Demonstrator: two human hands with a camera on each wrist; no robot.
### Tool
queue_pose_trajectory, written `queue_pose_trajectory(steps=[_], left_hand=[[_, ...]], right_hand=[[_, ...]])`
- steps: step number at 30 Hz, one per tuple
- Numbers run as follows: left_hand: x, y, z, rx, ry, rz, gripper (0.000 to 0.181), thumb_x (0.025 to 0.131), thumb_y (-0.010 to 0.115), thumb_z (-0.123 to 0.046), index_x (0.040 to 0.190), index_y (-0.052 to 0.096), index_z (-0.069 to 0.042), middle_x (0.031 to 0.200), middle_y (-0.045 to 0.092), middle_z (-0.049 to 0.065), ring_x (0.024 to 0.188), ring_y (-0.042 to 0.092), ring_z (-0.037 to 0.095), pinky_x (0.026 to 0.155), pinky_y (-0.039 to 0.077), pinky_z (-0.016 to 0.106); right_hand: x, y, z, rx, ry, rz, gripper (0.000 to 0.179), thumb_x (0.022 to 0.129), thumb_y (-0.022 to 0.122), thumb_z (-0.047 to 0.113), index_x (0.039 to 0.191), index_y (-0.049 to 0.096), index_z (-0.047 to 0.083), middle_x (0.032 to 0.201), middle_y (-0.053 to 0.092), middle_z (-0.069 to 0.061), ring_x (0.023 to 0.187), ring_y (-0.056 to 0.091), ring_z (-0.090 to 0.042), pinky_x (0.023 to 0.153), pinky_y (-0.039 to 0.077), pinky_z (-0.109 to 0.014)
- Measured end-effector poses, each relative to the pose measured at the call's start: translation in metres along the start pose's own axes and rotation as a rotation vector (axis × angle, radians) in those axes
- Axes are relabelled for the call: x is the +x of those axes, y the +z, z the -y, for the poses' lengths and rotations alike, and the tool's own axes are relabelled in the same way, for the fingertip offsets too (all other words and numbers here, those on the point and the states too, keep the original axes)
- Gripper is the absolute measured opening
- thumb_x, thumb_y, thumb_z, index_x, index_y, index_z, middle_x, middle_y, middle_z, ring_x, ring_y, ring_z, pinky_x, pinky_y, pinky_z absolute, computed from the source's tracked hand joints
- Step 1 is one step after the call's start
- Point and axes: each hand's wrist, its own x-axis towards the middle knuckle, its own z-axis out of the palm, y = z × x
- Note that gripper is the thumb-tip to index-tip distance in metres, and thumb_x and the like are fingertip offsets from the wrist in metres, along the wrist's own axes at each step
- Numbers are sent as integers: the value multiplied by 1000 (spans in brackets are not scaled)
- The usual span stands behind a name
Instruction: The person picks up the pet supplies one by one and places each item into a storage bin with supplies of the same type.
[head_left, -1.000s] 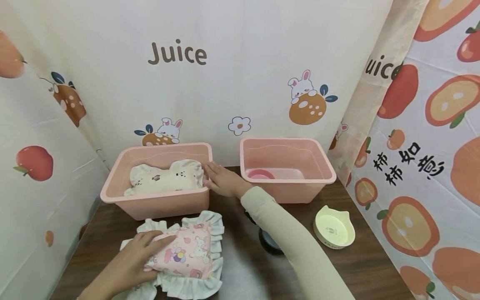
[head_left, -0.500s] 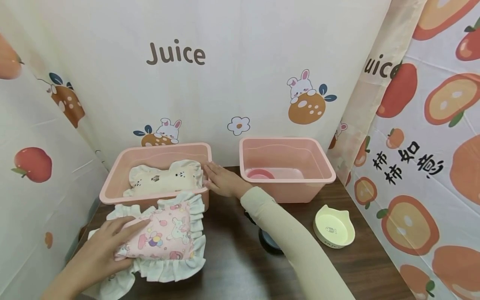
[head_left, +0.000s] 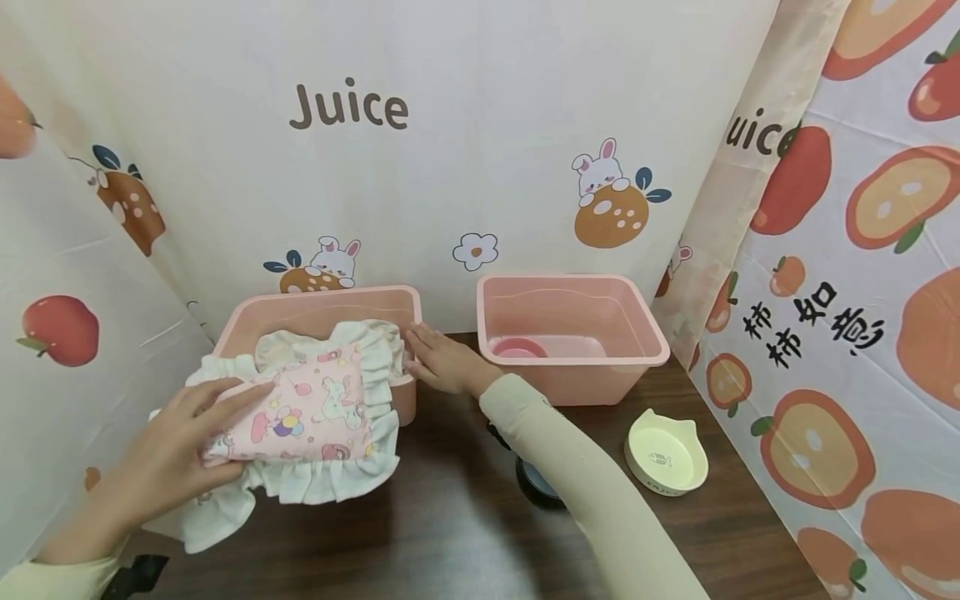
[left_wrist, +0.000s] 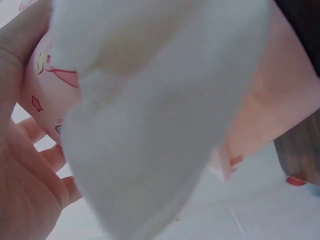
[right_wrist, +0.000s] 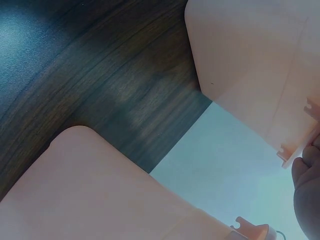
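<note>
My left hand (head_left: 172, 450) grips the left end of a small pink cushion (head_left: 300, 412) with white ruffles and bunny prints. The cushion hangs tilted over the front of the left pink bin (head_left: 341, 298), hiding most of its front wall. Inside that bin lies a cream ruffled cushion (head_left: 281, 348), now largely covered. In the left wrist view a white ruffle (left_wrist: 150, 125) fills the middle, with my thumb and fingers around the pink cloth. My right hand (head_left: 448, 362) rests on the bin's right rim with fingers straight; only part of it shows in the right wrist view.
A second pink bin (head_left: 573, 383) stands to the right, holding a round pink item (head_left: 519, 347). Nearer on the wooden table are a pale yellow cat-eared bowl (head_left: 666, 457) and a dark round object (head_left: 538, 487), partly behind my right sleeve. Printed curtains enclose the back and sides.
My left hand has lifted the pink cushion from the table and carried it up, left and forward to the left bin. My right hand has stayed at the rim.
</note>
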Motion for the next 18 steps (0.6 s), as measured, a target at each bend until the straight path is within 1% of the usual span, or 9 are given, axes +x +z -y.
queue_pose_trajectory(steps=[3,7,10,14,18], left_hand=[[11,-6,7,-17,-3,-4,102,46,91,-11,139,52,-19,124,52,16,101,48,30,66,45,51],[28,-12,16,-33,-23,-8,100,48,91,-9,140,51,-18,124,52,18,103,46,33,67,46,55],[42,-14,24,-35,-42,-3,98,51,91,-9,140,51,-18,125,51,19,106,44,36,70,46,59],[61,-12,34,-4,-68,13,96,55,91,-11,141,50,-19,128,49,21,108,43,40,74,45,64],[79,-8,43,58,-66,33,94,59,89,-15,143,47,-21,128,49,22,110,44,44,79,42,64]], right_hand=[[0,-1,1,5,-2,1,64,103,37,37,150,20,-3,160,13,-15,147,12,-28,118,16,-37],[-1,-2,2,4,1,11,65,103,36,39,151,19,-3,160,12,-15,147,11,-29,118,18,-39],[-1,-3,2,6,7,16,65,103,34,39,151,19,-2,160,12,-15,147,10,-28,118,18,-39],[-1,-2,1,4,12,5,65,103,34,40,151,20,-2,160,12,-15,147,10,-26,118,16,-37],[0,1,0,-5,5,-6,65,103,33,40,151,20,-2,159,14,-17,147,10,-26,118,16,-36]])
